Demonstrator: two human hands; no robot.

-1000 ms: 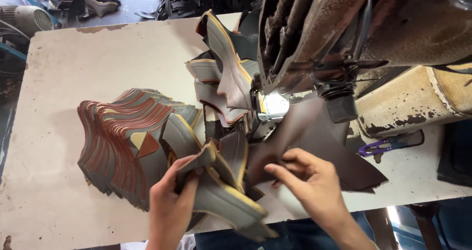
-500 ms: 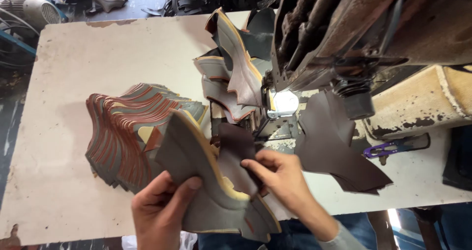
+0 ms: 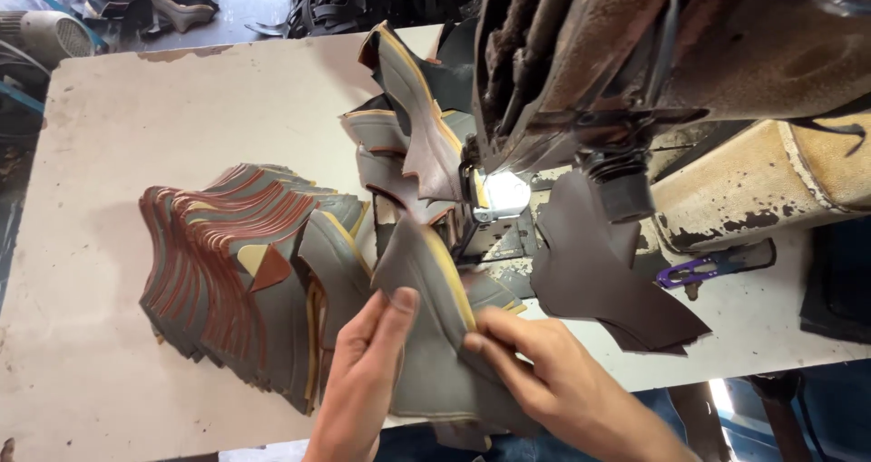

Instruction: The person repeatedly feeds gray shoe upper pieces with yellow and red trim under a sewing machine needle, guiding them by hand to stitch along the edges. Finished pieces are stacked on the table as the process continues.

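Grey leather shoe-upper piece [image 3: 426,335], yellow-edged, held over the near edge of the tabletop [image 3: 118,126], just in front of the sewing machine [image 3: 635,72]. My left hand [image 3: 363,380] grips its left side, thumb on top; my right hand [image 3: 544,380] pinches its right edge with the fingers closed on it. Fanned stack of grey and brown cut pieces [image 3: 236,271], lying to the left. Dark brown leather piece [image 3: 599,280], flat under the machine head. Purple-handled snips [image 3: 699,267], beside the machine base

Grey leather piece [image 3: 426,335] edged yellow; dark brown pieces [image 3: 603,280]; purple snips [image 3: 699,268].
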